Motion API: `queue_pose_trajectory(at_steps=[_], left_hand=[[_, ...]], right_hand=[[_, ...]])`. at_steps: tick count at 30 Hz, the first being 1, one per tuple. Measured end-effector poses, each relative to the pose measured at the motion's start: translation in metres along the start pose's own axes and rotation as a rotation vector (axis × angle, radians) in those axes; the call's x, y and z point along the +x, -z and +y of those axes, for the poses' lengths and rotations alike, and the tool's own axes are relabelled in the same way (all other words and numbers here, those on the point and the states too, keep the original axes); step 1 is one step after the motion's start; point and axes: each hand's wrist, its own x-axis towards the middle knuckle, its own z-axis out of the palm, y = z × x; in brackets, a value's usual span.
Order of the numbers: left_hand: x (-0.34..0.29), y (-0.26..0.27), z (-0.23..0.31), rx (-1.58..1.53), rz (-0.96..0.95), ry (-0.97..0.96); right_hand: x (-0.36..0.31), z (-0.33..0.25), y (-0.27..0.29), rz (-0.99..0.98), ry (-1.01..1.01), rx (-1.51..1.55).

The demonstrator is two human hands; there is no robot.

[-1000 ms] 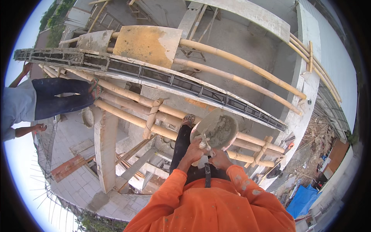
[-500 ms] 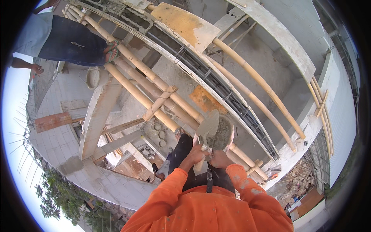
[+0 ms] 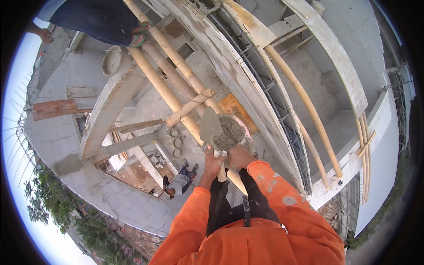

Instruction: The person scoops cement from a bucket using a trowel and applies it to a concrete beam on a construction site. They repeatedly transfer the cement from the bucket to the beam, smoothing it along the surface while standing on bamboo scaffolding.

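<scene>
A trowel [image 3: 210, 126] with grey mortar on its blade is in my left hand [image 3: 213, 160], its handle end sticking out below my fist. The blade overlaps the left side of a bucket [image 3: 248, 138] with a pinkish rim. Wet mortar [image 3: 230, 132] fills much of the bucket. My right hand [image 3: 241, 156] is closed on the near rim of the bucket, its fingertips partly hidden. Both hands are close together in front of my body, above the bamboo poles.
Bamboo poles [image 3: 170, 59], joined by a crosspiece [image 3: 190, 107], run away under the bucket. Rightward lies a long formwork trough with steel bars [image 3: 269, 86]. A co-worker's sandalled feet [image 3: 140, 34] stand on the poles, near another bucket [image 3: 112, 60]. Far below is another person [image 3: 180, 182].
My view has shifted, and the bucket and both hands now appear farther left and slightly higher. The trowel blade has moved to the bucket's left side. The person below shows more fully.
</scene>
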Motion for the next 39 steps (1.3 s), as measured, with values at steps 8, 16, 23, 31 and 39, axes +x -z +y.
queue_pose_trajectory(at_steps=[8, 16, 23, 31, 39], left_hand=[[0.075, -0.005, -0.114, -0.169, 0.065, 0.092], [0.082, -0.008, -0.091, 0.026, 0.107, -0.114], [0.014, 0.061, -0.109, -0.135, 0.412, 0.161], [-0.030, 0.128, -0.122, -0.279, 0.648, 0.152], [-0.088, 0.151, -0.146, -0.275, 0.709, 0.239]], right_hand=[[0.053, 0.075, -0.066, -0.045, -0.029, -0.055], [0.095, 0.119, -0.034, 0.241, -0.022, 0.046], [0.145, 0.141, -0.018, 0.094, -0.118, 0.029], [0.094, 0.091, -0.013, -0.378, -0.061, -0.109], [0.144, 0.028, -0.046, -0.054, 0.127, -0.133]])
